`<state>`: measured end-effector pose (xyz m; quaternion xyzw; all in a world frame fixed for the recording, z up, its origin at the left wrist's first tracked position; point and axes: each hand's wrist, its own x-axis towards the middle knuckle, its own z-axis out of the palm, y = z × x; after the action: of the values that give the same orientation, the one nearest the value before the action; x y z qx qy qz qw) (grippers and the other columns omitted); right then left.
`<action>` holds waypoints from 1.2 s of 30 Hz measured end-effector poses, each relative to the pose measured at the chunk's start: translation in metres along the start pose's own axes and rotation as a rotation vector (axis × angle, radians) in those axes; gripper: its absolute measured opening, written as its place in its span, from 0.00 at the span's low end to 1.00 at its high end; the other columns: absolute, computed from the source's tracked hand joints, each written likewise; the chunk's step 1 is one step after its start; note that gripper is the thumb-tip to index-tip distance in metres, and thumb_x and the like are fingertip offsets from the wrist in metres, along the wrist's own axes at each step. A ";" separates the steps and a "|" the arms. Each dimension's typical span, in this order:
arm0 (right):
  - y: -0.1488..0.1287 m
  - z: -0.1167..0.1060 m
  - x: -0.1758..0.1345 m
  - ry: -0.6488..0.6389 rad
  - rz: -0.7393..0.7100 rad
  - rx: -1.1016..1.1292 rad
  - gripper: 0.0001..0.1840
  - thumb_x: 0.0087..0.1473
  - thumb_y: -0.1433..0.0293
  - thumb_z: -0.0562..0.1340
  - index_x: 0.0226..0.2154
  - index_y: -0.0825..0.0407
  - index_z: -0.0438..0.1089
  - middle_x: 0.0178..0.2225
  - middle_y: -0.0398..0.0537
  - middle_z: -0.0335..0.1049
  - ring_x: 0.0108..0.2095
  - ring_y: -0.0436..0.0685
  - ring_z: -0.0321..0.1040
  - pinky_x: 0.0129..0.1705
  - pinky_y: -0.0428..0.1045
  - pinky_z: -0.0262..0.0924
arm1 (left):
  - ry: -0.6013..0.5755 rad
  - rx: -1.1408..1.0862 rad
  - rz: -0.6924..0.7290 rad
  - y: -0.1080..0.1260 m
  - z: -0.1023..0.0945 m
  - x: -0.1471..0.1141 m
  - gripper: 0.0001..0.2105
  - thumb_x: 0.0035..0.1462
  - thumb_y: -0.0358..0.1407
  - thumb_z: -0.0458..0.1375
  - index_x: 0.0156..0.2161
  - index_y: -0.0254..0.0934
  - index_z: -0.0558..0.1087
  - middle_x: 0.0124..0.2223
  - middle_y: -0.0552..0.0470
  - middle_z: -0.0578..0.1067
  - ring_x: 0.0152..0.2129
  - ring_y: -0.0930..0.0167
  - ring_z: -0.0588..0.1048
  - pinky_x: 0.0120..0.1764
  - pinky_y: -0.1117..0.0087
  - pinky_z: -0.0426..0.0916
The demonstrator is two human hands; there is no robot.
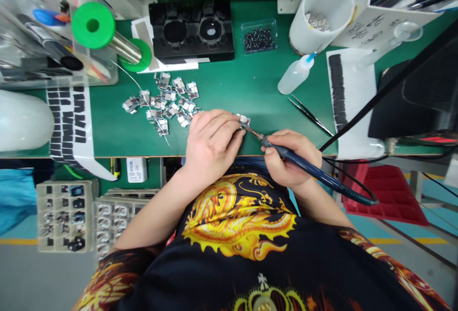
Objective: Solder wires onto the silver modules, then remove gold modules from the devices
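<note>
My right hand [291, 156] grips a dark blue soldering iron [315, 173] like a pen, its metal tip pointing left. That tip meets a small silvery electronic module [244, 119] near the table's front edge. The fingers of my left hand [213, 144] are closed at the same module and partly cover it; the exact grip is hidden under them. Just left of that hand, several similar modules [170, 96] lie in a loose cluster. A thin strand of solder wire [145, 96] runs over them from a green-ended spool [123, 46].
A black fixture [191, 32] and a clear tray of tiny dark parts [259, 39] stand at the back. On the right are a squeeze bottle [295, 76], tweezers [311, 116], a white cup [320, 13] and a sheet of black strips [352, 106]. The iron's cable [379, 89] crosses there.
</note>
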<state>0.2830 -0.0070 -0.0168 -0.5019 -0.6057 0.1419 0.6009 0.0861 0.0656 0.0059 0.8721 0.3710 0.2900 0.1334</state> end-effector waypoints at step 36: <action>0.016 0.004 -0.013 0.190 0.007 0.084 0.11 0.60 0.71 0.70 0.46 0.46 0.79 0.31 0.40 0.79 0.26 0.57 0.80 0.29 0.53 0.75 | 0.096 -0.038 -0.104 -0.020 -0.043 -0.017 0.04 0.69 0.34 0.67 0.47 0.44 0.80 0.50 0.49 0.85 0.50 0.62 0.83 0.58 0.53 0.76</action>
<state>0.2832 -0.0084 -0.0379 -0.4896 -0.5378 0.1208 0.6756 0.0394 0.0677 0.0241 0.8340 0.4162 0.3311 0.1471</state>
